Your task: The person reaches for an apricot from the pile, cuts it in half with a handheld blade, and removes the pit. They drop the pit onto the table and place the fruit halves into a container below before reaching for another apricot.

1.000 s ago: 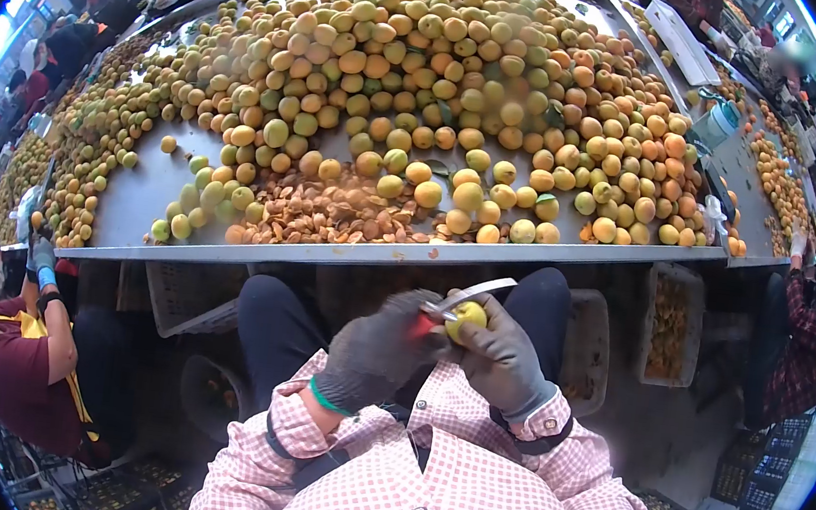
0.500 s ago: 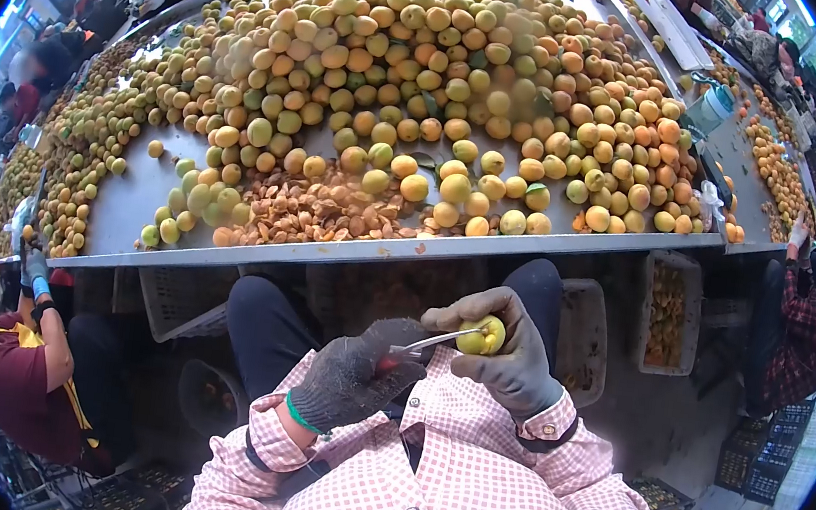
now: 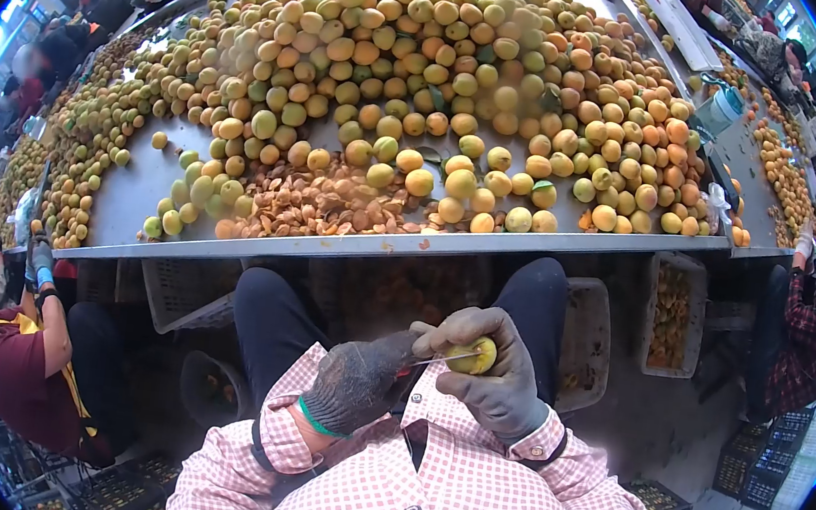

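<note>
Right hand (image 3: 493, 391) curled round a fruit (image 3: 477, 357), my left hand (image 3: 353, 380) closed on knife (image 3: 432, 361); cut pieces (image 3: 322, 210) at 11 o'clock, uncut heap (image 3: 366, 52) at 12.

Pink-and-white checked shirt (image 3: 461, 493), grey gloves (image 3: 499, 381), orange-yellow fruit (image 3: 381, 50), dark trousers (image 3: 264, 324), green cuff edge (image 3: 321, 421)

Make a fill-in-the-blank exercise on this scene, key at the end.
The blade shows ____ the left hand and the fruit in the right hand.
The left glove has ____ trim.
The checked shirt is pink and ____.
The co-worker at lower left has ____ straps over a maroon top.

between; green; white; yellow
</note>
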Motion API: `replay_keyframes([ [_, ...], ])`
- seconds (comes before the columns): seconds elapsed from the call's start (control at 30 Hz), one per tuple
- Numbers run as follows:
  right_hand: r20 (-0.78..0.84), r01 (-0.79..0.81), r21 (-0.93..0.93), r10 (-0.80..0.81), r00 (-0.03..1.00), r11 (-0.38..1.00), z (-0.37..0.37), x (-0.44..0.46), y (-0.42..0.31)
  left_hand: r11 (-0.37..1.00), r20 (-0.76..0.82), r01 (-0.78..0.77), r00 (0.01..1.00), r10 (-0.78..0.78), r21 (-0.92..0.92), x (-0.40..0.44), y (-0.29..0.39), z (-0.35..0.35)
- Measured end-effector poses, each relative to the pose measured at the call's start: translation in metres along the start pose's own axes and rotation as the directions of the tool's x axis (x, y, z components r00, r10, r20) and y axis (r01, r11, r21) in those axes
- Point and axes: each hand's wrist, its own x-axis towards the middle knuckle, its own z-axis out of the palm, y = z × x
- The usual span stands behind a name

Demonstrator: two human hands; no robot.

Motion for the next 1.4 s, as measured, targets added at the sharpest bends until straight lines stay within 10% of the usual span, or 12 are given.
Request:
replay_keyframes([
  [0.2, -0.115, -0.098, 0.15, 0.116, 0.987, 0.984, 0.008, 0.005, -0.006, 0.997, -0.021, -0.061, 0.998, 0.06, -0.048, 0.014, -0.002, 0.008],
  [0.37, -0.294, -0.247, -0.061, 0.22, 0.93, 0.967, -0.005, 0.016, 0.008, 0.97, 0.082, 0.166, 0.98, -0.183, 0.18, 0.018, -0.019, 0.026],
  [0.5, -0.17, -0.054, 0.491, 0.156, 0.973, 0.87, 0.001, 0.016, 0.018, 0.98, 0.025, 0.129, 0.991, -0.134, 0.151, 0.017, -0.006, 0.029],
  [0.6, -0.147, -0.01, 0.421, 0.079, 0.986, 0.907, 0.005, 0.019, 0.019, 0.975, -0.137, 0.006, 0.99, 0.025, 0.22, 0.018, -0.007, 0.029],
  [0.7, -0.195, 0.031, 0.154, 0.0, 0.981, 0.988, 0.011, 0.019, 0.022, 0.99, -0.128, -0.077, 0.988, 0.092, 0.119, 0.019, -0.023, 0.039],
  [0.77, -0.254, 0.035, -0.058, -0.048, 0.966, 0.998, 0.012, 0.017, 0.018, 0.987, -0.083, 0.157, 0.984, -0.159, -0.03, 0.018, -0.029, 0.049],
  [0.9, -0.451, -0.089, 0.049, 0.102, 0.887, 0.995, -0.014, 0.016, -0.009, 0.973, -0.343, -0.181, 0.931, 0.121, -0.146, 0.024, -0.035, 0.053],
  [0.97, -0.227, -0.132, 0.452, 0.257, 0.94, 0.882, -0.023, 0.013, -0.025, 0.764, -0.144, 0.109, 0.956, -0.256, -0.636, 0.018, -0.038, 0.044],
  [1.03, -0.179, -0.225, 0.446, 0.332, 0.926, 0.867, -0.033, 0.01, -0.028, 0.728, -0.036, 0.299, 0.913, -0.405, -0.617, 0.016, -0.031, 0.037],
  [1.1, -0.222, -0.24, -0.028, 0.229, 0.948, 0.97, -0.038, 0.005, -0.024, 0.757, 0.006, 0.266, 0.945, -0.328, -0.597, 0.014, -0.025, 0.034],
  [1.33, -0.288, -0.116, 0.071, 0.132, 0.948, 0.991, -0.028, 0.005, -0.007, 0.895, 0.081, 0.336, 0.942, -0.327, -0.293, 0.011, -0.01, 0.037],
  [1.4, -0.229, -0.14, 0.157, 0.174, 0.958, 0.978, -0.026, 0.004, -0.009, 0.982, 0.02, 0.145, 0.989, -0.143, -0.123, 0.01, -0.004, 0.034],
])
